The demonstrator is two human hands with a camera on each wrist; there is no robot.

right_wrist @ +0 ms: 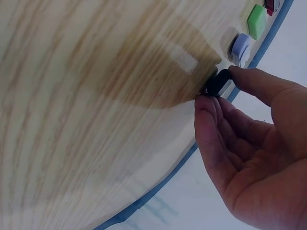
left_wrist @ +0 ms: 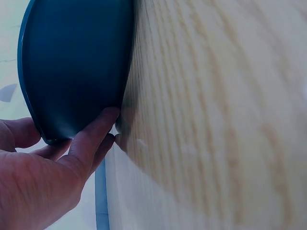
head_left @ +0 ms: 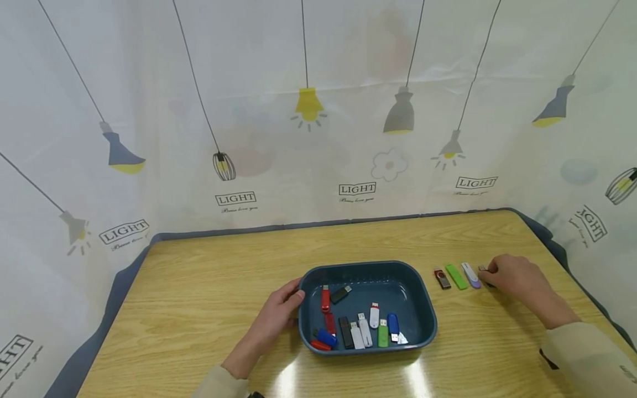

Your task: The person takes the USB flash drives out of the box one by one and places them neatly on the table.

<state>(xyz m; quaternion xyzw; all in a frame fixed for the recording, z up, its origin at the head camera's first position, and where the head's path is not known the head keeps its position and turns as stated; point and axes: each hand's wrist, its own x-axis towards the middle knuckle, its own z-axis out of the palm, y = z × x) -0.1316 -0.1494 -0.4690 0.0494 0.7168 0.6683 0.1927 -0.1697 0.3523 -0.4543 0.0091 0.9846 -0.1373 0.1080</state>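
My right hand (head_left: pixel 517 279) pinches a black USB stick (right_wrist: pixel 219 82) between thumb and fingers, at the tabletop. In the head view most of that stick is hidden by the hand. Left of it lie a white and purple USB stick (head_left: pixel 470 275), a green one (head_left: pixel 456 277) and a dark red and brown one (head_left: pixel 442 279), side by side in a row. With my left hand (head_left: pixel 276 309) I hold the left end of a dark blue plastic tray (head_left: pixel 368 267), thumb by its rim and fingers against its outer wall. Several USB sticks (head_left: pixel 365 330) lie loose inside.
The wooden table (head_left: pixel 214 287) carries all of this. A pale curtain (head_left: pixel 278 160) printed with lamps hangs behind and at both sides, its dark hem (head_left: pixel 318 225) running along the table's back edge.
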